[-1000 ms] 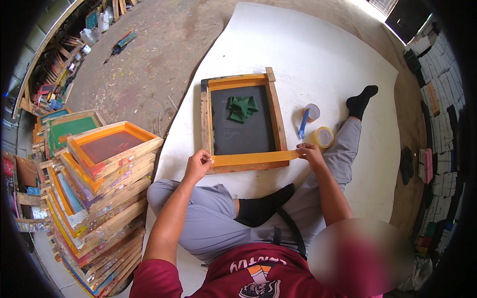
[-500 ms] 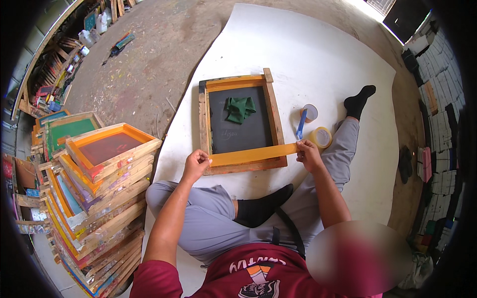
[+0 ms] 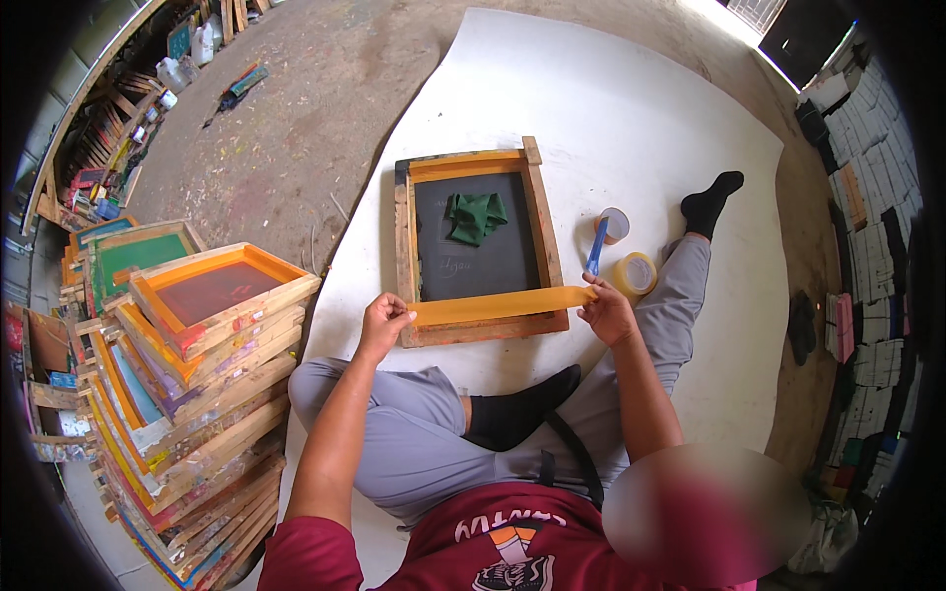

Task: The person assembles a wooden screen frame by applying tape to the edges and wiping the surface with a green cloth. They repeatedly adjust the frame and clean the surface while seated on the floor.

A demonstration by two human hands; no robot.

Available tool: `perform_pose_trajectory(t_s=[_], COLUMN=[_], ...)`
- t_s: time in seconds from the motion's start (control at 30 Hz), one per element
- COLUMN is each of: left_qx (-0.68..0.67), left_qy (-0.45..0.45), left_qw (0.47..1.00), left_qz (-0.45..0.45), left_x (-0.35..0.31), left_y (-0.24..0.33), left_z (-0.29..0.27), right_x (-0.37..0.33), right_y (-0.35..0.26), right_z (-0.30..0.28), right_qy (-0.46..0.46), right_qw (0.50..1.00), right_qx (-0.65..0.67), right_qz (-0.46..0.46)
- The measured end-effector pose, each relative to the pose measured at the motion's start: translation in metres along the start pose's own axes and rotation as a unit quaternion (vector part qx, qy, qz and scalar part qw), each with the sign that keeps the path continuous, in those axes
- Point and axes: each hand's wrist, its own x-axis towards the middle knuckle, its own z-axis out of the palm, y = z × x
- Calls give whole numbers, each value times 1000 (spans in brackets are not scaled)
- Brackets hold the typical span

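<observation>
Wooden screen-printing frames (image 3: 236,394), tall paint-stained stack, left; uppermost with orange inner edges and reddish mesh. Green-meshed frame (image 3: 143,254), just behind. Concrete floor (image 3: 315,89), paint-spotted, bearing a blue-and-dark object (image 3: 241,87), kind unclear. White plastic jugs (image 3: 202,44), upper left. Dark footwear (image 3: 802,325), right. Pink stack (image 3: 841,327), beside white stacked bundles (image 3: 872,207) lining the right side.

One left hand (image 3: 382,327) and one right hand (image 3: 608,313) are showing, with one orange-brown tape strip (image 3: 498,304), one dark-meshed wooden frame (image 3: 544,227), one green cloth (image 3: 477,218), two tape rolls (image 3: 620,229), one blue tool (image 3: 596,246) and two black socks (image 3: 527,409). One white sheet (image 3: 611,108) is lying beneath. More stacked frames (image 3: 227,384) are overlapping too closely for counting.
</observation>
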Motion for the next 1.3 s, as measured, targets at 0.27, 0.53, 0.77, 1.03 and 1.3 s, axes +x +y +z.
perform_pose_trajectory(t_s=[0.27, 0.53, 0.77, 1.03, 1.3], left_qx=[115, 125, 125, 219, 320], left_qy=[-30, -1, -15, -14, -13], left_qw=[992, 991, 992, 974, 946], left_qz=[43, 50, 27, 56, 50], left_x=[-6, -4, -6, -10, -11], left_y=[10, 4, 16, 25, 26], left_z=[8, -7, -2, 4, 3], right_x=[7, 13, 21, 25, 22], right_y=[3, -1, 5, 4, 13], right_z=[-15, -2, -8, -11, 2], right_qy=[99, 74, 86, 73, 41], right_qw=[929, 882, 918, 888, 748], right_qx=[-355, -464, -388, -449, -636], right_qz=[29, 37, -7, -71, -187])
